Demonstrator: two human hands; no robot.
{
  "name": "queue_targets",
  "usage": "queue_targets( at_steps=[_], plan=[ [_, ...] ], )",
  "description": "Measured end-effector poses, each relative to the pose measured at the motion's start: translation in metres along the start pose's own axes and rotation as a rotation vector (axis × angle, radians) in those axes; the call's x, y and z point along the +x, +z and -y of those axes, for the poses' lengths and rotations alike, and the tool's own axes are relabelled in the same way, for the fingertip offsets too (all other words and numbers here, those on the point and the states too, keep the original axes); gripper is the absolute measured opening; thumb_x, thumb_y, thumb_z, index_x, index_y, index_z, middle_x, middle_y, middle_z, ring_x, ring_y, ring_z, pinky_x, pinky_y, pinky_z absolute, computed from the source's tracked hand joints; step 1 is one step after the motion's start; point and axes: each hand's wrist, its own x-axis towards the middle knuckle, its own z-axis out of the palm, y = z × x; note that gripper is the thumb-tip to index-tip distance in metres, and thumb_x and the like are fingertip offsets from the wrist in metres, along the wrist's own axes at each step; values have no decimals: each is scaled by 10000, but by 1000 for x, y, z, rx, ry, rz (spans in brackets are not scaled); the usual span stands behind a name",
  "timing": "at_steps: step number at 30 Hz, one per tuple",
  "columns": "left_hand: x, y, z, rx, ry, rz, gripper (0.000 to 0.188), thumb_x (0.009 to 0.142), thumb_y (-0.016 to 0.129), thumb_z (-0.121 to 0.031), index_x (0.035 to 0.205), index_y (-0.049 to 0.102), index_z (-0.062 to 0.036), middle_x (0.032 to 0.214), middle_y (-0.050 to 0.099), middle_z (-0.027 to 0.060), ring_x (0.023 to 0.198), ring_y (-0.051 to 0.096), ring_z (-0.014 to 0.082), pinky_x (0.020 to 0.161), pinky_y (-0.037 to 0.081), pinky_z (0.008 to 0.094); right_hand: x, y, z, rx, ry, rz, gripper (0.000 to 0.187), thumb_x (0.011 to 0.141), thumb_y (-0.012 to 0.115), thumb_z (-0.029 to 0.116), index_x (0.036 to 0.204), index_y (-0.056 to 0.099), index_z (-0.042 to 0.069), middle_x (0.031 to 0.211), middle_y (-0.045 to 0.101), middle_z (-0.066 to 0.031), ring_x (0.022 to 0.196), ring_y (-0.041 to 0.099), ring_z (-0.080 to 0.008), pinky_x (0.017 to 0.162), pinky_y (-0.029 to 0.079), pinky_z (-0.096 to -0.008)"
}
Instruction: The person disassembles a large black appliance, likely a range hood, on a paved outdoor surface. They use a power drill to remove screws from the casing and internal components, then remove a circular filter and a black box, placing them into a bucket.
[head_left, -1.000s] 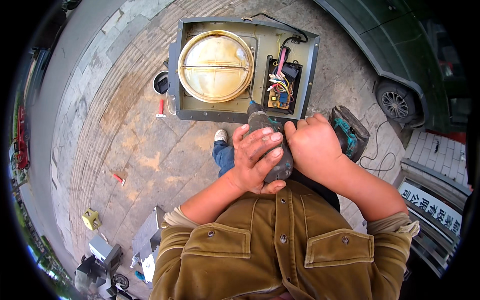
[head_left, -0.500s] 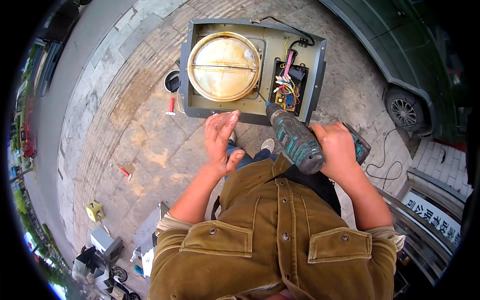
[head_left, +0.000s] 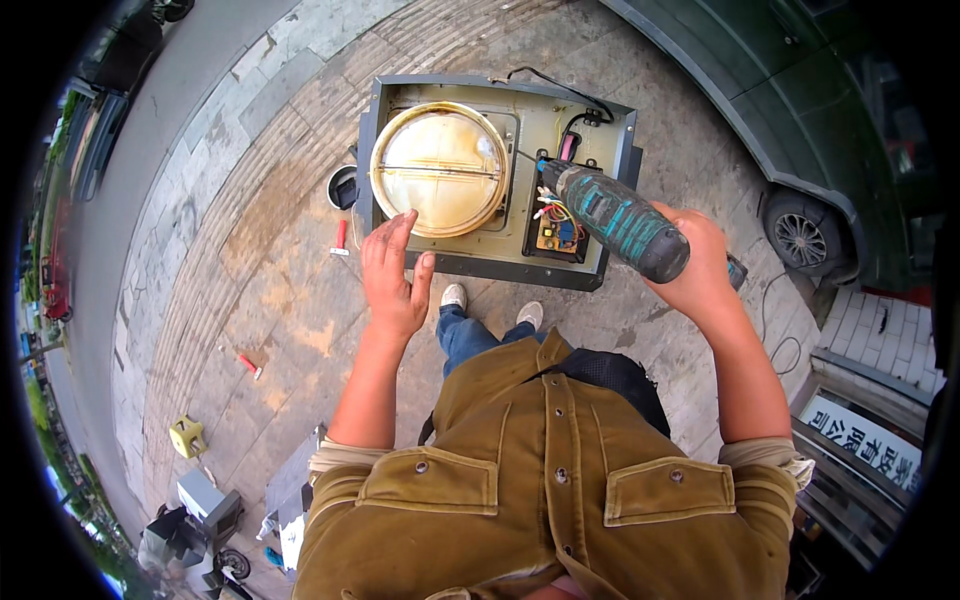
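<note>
Drill teal and black; round cover cream, tan-rimmed

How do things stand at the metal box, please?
Right hand gripping drill. Left hand open, near round cover. In metal box, wires exposed, partly hidden by drill.

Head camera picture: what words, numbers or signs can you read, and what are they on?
White sign, lower right: large dark characters show, but I won't copy them out.
Power drill in the right hand: any markings are too small to read.
Circuit board: any lettering is too small to read.
</note>
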Motion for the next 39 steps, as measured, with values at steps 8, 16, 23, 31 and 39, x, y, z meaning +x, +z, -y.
queue_targets(
  at_steps=[8,16,23,31,39],
  plan=[
    [1,5,18,17,-35,7,436,852,568,-212,1247,504,-37,1156,545,173,1082,500,325,943,353,419,29,4,-2,36,34,25,227,601,712,136,799,638,53,669,602,-171,678,591,-359,614,467,-409],
    [4,3,28,18,-72,14,419,876,542,-230,1238,504,-23,1153,549,177,1081,503,331,943,352,421,41,6,-1,25,38,59,228,597,712,132,794,639,43,673,603,-178,674,594,-361,610,470,-413],
    [4,4,39,9,-93,11,417,878,539,-230,1236,501,-20,1158,549,177,1081,504,332,943,354,422,77,-13,15,-108,-68,212,238,599,702,143,778,626,6,680,598,-207,702,601,-369,632,477,-429],
    [-5,-2,69,-51,-177,-26,407,880,533,-214,1236,501,-19,1168,547,170,1094,498,330,965,349,413,101,-20,33,-118,105,274,216,631,677,131,825,642,44,773,631,-183,779,592,-382,683,487,-417],
    [9,-21,95,-30,-153,-14,390,898,512,-211,1242,500,-26,1197,544,164,1102,499,320,965,351,405,87,-14,41,-112,192,259,245,625,673,137,854,649,53,746,626,-188,758,593,-386,669,490,-414]
  ],
)
